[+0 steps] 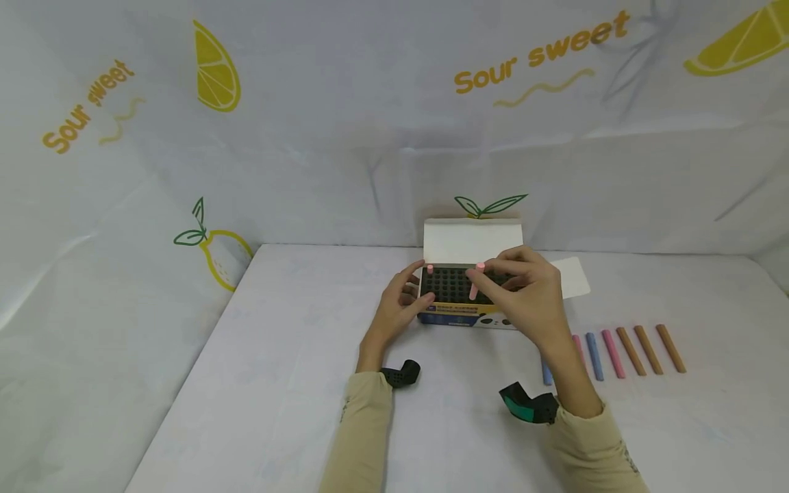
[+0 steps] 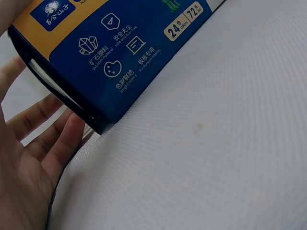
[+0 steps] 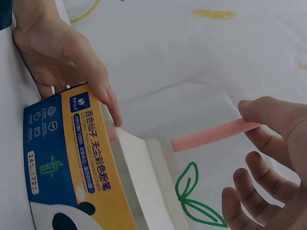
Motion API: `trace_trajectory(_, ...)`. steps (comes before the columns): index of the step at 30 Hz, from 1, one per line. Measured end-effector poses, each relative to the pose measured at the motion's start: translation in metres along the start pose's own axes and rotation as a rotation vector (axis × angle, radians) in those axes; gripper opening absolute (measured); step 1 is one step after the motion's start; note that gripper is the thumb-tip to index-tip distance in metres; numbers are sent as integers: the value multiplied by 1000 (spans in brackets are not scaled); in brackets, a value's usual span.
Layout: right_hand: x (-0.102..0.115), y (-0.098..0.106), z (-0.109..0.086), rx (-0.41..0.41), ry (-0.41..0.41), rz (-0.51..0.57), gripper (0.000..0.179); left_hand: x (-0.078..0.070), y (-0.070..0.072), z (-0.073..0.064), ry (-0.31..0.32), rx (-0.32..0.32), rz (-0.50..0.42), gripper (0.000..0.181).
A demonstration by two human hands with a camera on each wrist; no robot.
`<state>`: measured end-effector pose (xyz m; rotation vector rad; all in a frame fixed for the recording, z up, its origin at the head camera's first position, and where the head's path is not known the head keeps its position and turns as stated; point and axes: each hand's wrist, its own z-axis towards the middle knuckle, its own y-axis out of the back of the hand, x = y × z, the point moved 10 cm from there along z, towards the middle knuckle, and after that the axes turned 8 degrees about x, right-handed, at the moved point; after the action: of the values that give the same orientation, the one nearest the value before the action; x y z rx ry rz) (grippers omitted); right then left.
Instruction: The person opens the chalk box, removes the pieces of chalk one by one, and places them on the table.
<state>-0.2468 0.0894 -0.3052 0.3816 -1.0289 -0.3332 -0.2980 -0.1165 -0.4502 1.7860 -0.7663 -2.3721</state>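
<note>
A stick of pink chalk [image 3: 211, 135] is pinched at one end between the thumb and forefinger of my right hand [image 1: 536, 294]. In the head view, its lower end hangs over the open chalk box [image 1: 453, 320], above the dark tray of holes [image 1: 453, 284]. My left hand [image 1: 391, 311] holds the box's left end, thumb on the front edge and fingers at the side, as the left wrist view also shows. Another pink chalk stick [image 1: 430, 269] stands in the tray's back left corner. The right hand covers the box's right part.
Right of the box lie several chalk sticks in a row: blue [image 1: 594, 356], pink [image 1: 613, 354] and brown [image 1: 670, 348]. The raised box lid [image 1: 471, 239] stands at the back, near the cloth wall. A white side flap [image 1: 572, 277] sticks out to the right.
</note>
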Motion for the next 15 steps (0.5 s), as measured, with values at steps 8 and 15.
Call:
trace_trajectory(8, -3, 15, -3, -9, 21, -43, 18, 2, -1, 0, 9, 8, 3, 69)
trace_trajectory(15, -9, 31, -11, -19, 34, -83, 16, 2, -1, 1, -10, -1, 14, 68)
